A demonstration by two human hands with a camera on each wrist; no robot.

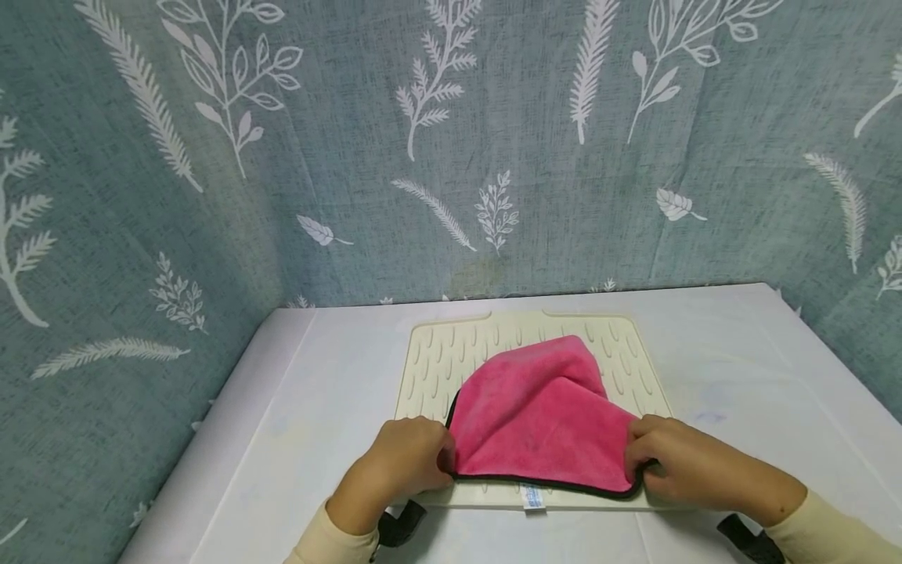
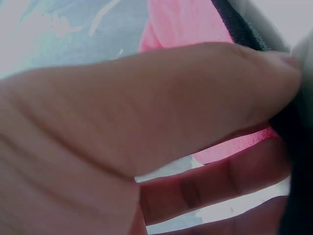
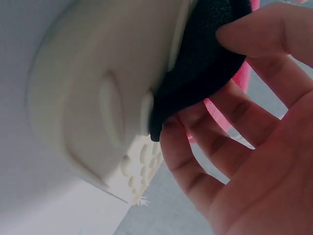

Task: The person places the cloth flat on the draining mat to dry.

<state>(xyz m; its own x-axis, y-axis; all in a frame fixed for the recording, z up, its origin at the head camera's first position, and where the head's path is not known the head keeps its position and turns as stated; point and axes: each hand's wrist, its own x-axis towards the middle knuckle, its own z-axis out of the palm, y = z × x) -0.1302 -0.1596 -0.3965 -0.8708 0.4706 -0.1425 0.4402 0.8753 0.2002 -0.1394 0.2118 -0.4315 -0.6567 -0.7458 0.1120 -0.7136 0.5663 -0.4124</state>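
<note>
The pink plush cloth point(image 1: 535, 431) is laid, rumpled, over the cream ridged mat point(image 1: 430, 368) on the white surface point(image 1: 310, 423). Its near corners are pinched by the left hand point(image 1: 409, 457) and the right hand point(image 1: 683, 457), presumably so that the black-trimmed edge point(image 1: 514, 478) is spread between them.

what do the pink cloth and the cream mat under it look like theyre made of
Pink cloth: probably plush synthetic fabric such as microfibre, matte, judging by its soft, velvety nap.
Cream mat: likely moulded plastic or silicone, I can't tell which, smooth and low-sheen, judging by its raised ridges.
</note>
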